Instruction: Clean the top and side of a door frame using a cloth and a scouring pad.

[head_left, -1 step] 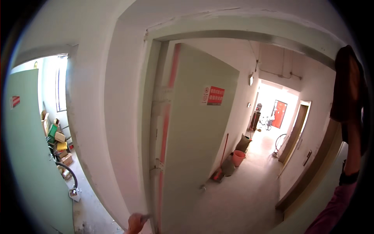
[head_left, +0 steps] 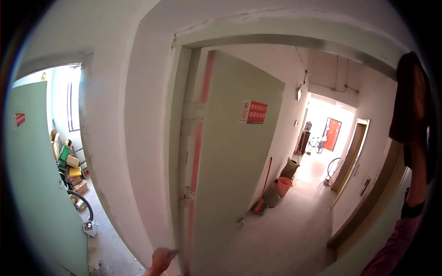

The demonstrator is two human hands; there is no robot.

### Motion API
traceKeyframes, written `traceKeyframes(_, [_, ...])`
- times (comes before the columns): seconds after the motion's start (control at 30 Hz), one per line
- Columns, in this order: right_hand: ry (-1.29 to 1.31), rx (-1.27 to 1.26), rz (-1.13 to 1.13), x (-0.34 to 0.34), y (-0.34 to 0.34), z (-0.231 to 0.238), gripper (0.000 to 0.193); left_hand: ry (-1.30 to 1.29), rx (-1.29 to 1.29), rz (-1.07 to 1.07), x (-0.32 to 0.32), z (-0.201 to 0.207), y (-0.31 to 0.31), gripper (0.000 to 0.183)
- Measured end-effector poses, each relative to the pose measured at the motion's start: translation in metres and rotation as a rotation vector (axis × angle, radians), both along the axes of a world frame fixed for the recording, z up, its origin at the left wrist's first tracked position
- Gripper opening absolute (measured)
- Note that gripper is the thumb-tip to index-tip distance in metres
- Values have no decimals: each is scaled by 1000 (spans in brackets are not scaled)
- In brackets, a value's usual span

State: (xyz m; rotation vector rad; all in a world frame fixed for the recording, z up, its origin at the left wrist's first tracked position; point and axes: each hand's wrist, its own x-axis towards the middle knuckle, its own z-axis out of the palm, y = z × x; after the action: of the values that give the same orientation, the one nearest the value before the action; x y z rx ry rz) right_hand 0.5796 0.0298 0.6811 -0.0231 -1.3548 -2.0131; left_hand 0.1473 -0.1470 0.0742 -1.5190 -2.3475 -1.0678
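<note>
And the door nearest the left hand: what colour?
The door is pale grey-green; see head view.

The open green door [head_left: 235, 152] stands in the way on the near left, and a thick white wall [head_left: 142, 138] blocks the way behind the low left hand [head_left: 161, 261]. To the right of the door, there is room to pass along the hallway floor [head_left: 299, 230]. Farther in, a red long-handled dustpan [head_left: 260, 207], a pink bucket [head_left: 284, 185] and a sack [head_left: 289, 169] crowd the left side.
</note>
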Motion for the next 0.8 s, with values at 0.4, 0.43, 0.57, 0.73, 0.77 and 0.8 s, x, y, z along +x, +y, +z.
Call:
traceKeyframes(0.4, [-357, -392, 545, -235, 14, -2, 16, 745, 239, -322, -71, 162, 139, 27])
traceKeyframes(0.43, [-396, -457, 586, -254, 12, -1, 15, 765, 228, -340, -79, 172, 146, 27])
traceKeyframes(0.57, [-559, -696, 724, -325, 8, -2, 13, 834, 230, -417, -84, 179, 158, 25])
traceKeyframes(0.73, [-724, -958, 837, -382, 8, -1, 11, 736, 261, -452, -78, 194, 147, 20])
traceKeyframes(0.77, [-736, -992, 852, -389, 9, 0, 10, 709, 233, -471, -78, 198, 147, 19])
traceKeyframes(0.8, [-750, -1029, 872, -395, 12, -1, 10, 716, 228, -469, -77, 198, 149, 19])
